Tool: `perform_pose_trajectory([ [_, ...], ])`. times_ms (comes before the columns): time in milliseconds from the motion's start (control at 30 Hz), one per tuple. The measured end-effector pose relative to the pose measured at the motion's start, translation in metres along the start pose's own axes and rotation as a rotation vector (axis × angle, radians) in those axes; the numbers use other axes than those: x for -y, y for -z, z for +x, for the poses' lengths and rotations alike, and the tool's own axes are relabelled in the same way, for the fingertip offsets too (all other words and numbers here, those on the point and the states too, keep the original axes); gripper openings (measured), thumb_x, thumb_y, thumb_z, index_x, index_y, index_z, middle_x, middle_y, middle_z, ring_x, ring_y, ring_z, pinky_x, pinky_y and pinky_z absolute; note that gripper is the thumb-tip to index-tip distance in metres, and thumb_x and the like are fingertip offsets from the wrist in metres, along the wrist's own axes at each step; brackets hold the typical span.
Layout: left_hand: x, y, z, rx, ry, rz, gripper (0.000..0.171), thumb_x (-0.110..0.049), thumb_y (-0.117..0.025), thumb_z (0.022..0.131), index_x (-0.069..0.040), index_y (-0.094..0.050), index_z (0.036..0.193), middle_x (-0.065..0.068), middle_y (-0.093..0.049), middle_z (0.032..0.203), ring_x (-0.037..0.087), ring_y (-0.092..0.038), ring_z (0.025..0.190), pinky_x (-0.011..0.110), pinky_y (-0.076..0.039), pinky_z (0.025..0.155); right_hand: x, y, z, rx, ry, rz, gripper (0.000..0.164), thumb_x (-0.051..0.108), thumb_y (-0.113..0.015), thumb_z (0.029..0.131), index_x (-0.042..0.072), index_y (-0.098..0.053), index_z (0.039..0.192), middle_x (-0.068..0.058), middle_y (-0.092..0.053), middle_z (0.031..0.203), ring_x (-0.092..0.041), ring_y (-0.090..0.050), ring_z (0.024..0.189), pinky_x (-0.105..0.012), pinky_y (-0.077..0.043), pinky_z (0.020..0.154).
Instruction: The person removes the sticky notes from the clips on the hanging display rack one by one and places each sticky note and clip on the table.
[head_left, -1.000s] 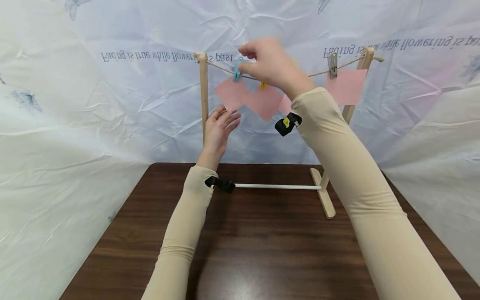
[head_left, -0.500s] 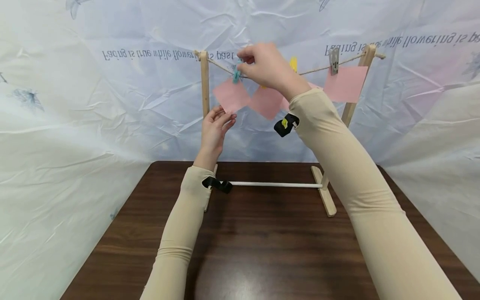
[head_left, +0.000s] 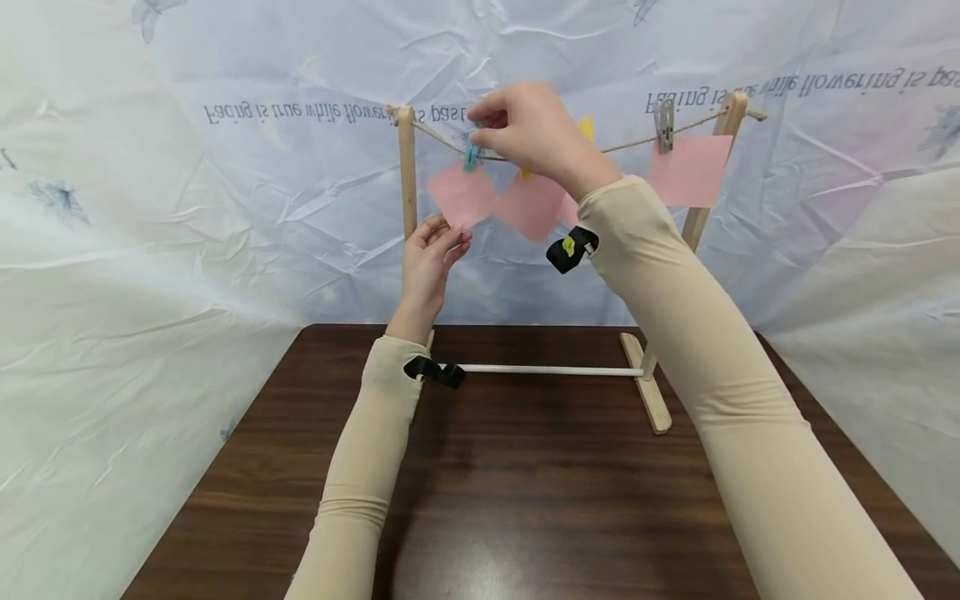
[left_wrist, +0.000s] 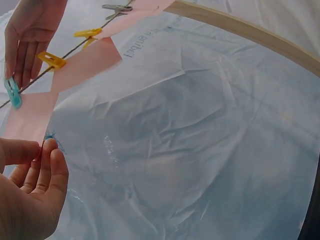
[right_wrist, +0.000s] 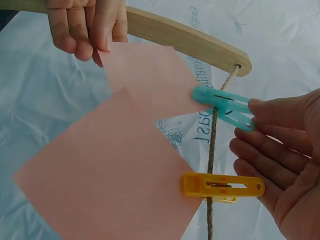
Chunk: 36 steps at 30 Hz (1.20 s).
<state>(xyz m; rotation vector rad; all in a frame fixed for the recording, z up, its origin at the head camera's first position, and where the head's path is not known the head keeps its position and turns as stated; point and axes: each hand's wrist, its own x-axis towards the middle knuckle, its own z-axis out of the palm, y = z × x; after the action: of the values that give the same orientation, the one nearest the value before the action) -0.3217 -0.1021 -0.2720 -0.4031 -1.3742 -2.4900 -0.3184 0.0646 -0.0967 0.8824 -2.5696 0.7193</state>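
My left hand (head_left: 424,271) pinches the bottom corner of a square pink paper (right_wrist: 142,75) between thumb and fingers. The paper's top corner sits in the mouth of a teal clothespin (right_wrist: 212,97) on the rope (right_wrist: 212,150). At the pin's handle ends, my right hand (head_left: 536,129) holds it with thumb and index finger; the other fingers are loosely bent. Beside it hangs a second pink paper (right_wrist: 110,165), clipped to the rope by a yellow clothespin (right_wrist: 195,185). In the head view my right hand hides part of the rope and most of that yellow pin.
The rope runs between a left wooden post (head_left: 408,175) and a right one (head_left: 696,223). Another yellow clothespin (head_left: 587,127) and a grey one (head_left: 663,127), holding a pink paper (head_left: 690,172), are farther right. A white rod (head_left: 555,370) spans the stand's base on the brown table (head_left: 525,500).
My left hand's fingers, spread below the paper a second ago, have come together on its bottom corner. My right hand stays at the teal clothespin, having shifted slightly left.
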Motion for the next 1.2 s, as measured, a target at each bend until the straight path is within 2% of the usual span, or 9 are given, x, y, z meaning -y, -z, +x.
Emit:
perform_pose_trajectory([
  [267, -0.001, 0.002, 0.000, 0.010, -0.016, -0.003, 0.013, 0.007, -0.060, 0.097, -0.005, -0.063, 0.099, 0.007, -0.064, 0.090, 0.018, -0.067, 0.079, 0.030, -0.056, 0.078, 0.005, 0.000, -0.002, -0.080, 0.004, 0.051, 0.030, 0.015, -0.065, 0.100, 0.006, -0.069, 0.128, -0.006, -0.070, 0.122, -0.011, -0.064, 0.107, -0.020, -0.050, 0.090],
  [567, 0.000, 0.004, -0.001, 0.006, -0.023, 0.011, 0.013, 0.007, -0.060, 0.097, -0.005, -0.064, 0.099, 0.007, -0.064, 0.090, 0.017, -0.067, 0.078, 0.033, -0.056, 0.081, 0.007, -0.001, -0.003, -0.173, 0.060, 0.071, 0.025, 0.014, -0.064, 0.100, 0.007, -0.072, 0.123, -0.005, -0.072, 0.115, -0.009, -0.065, 0.100, -0.018, -0.050, 0.086],
  [967, -0.006, 0.003, -0.004, 0.001, -0.079, 0.082, 0.013, 0.005, -0.060, 0.098, -0.006, -0.062, 0.104, 0.006, -0.063, 0.095, 0.016, -0.065, 0.080, 0.028, -0.056, 0.079, 0.013, 0.007, -0.007, -0.227, 0.085, 0.090, 0.026, 0.016, -0.066, 0.099, 0.006, -0.072, 0.123, -0.005, -0.073, 0.112, -0.009, -0.066, 0.097, -0.017, -0.050, 0.086],
  [1200, -0.007, 0.003, -0.005, -0.002, -0.100, 0.121, 0.013, 0.004, -0.063, 0.097, -0.006, -0.063, 0.106, 0.006, -0.064, 0.096, 0.016, -0.066, 0.080, 0.032, -0.056, 0.082, 0.013, 0.009, -0.010, -0.258, 0.086, 0.094, 0.025, 0.015, -0.066, 0.100, 0.007, -0.073, 0.122, -0.005, -0.073, 0.112, -0.010, -0.065, 0.097, -0.017, -0.049, 0.085],
])
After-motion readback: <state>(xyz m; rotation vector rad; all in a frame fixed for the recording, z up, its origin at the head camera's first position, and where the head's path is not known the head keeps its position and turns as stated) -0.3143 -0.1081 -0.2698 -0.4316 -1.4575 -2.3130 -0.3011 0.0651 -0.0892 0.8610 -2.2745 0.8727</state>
